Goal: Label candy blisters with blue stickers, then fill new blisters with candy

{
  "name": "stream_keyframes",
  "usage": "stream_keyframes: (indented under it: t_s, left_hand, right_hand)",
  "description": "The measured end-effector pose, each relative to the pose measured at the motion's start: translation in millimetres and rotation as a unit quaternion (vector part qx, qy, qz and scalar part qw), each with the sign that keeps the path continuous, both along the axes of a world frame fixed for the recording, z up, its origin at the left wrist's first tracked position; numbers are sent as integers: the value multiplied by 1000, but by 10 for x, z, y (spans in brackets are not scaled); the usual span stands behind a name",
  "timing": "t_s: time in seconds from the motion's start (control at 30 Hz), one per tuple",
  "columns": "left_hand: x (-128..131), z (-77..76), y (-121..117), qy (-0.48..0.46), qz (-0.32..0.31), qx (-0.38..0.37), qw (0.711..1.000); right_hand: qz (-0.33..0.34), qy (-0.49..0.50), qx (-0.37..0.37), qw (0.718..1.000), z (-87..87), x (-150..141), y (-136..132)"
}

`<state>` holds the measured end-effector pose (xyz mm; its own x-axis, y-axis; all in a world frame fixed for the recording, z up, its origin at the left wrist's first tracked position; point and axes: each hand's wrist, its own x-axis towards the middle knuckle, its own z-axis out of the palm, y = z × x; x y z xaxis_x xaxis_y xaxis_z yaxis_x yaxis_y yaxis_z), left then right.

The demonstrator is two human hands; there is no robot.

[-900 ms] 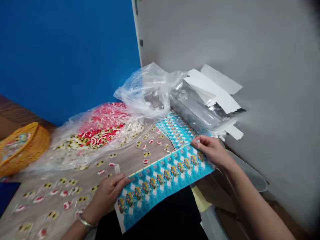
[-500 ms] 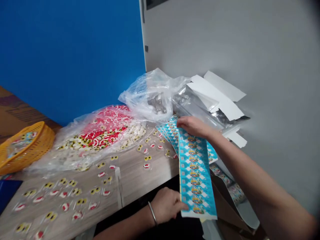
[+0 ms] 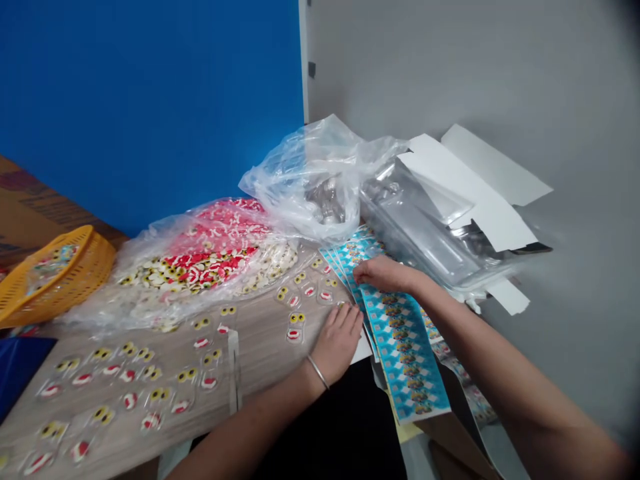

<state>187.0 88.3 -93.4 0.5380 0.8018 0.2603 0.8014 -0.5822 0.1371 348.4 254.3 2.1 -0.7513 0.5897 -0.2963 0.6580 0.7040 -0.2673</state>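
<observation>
My right hand point(image 3: 383, 273) is closed on the upper end of a long blue printed sticker sheet point(image 3: 407, 353), its fingertips curled inward. The sheet carries a repeated small picture down its length, and its lower end hangs past the table edge. More blue sheets point(image 3: 345, 257) lie fanned beneath and behind it. My left hand point(image 3: 340, 340), with a bangle at the wrist, rests flat near the table edge with fingers stretched out, just left of the sheets. Small clear blister shells point(image 3: 295, 328) holding yellow eye pieces and red-and-white mouth pieces lie left of that hand.
A big clear bag point(image 3: 210, 260) of loose eye and mouth pieces lies at the back, with another plastic bag point(image 3: 310, 173) beside it. Clear plastic trays point(image 3: 425, 227) and white card point(image 3: 475, 187) lean at the right. A yellow basket point(image 3: 85, 273) stands far left.
My left hand has let go of the sheet's lower corner and moved up and left onto the table, fingers extended. The sheet's lower end has swung right; my right hand stays at its top.
</observation>
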Motion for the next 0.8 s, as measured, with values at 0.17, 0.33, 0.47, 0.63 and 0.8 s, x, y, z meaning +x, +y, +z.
stream_keyframes:
  t_s: [0.17,0.33,0.47,0.63,0.8]
  left_hand:
    - [-27,-23,105,28,-19,-22,999]
    - [-459,9,-135,5,-71,-56,996]
    - [-868,27,-327,10,-77,-107,991]
    - [-1064,123,-514,-42,-47,-116,991]
    - [-705,131,-554,-289,98,-192,933]
  right_hand:
    - [4,22,-9,1000,90,147,-152]
    - [9,41,-21,999,166,183,-70]
    - [2,77,-35,996,137,-50,222]
    - [-5,131,-76,988,-5,-408,322]
    - [19,216,-139,966,-113,-496,-59]
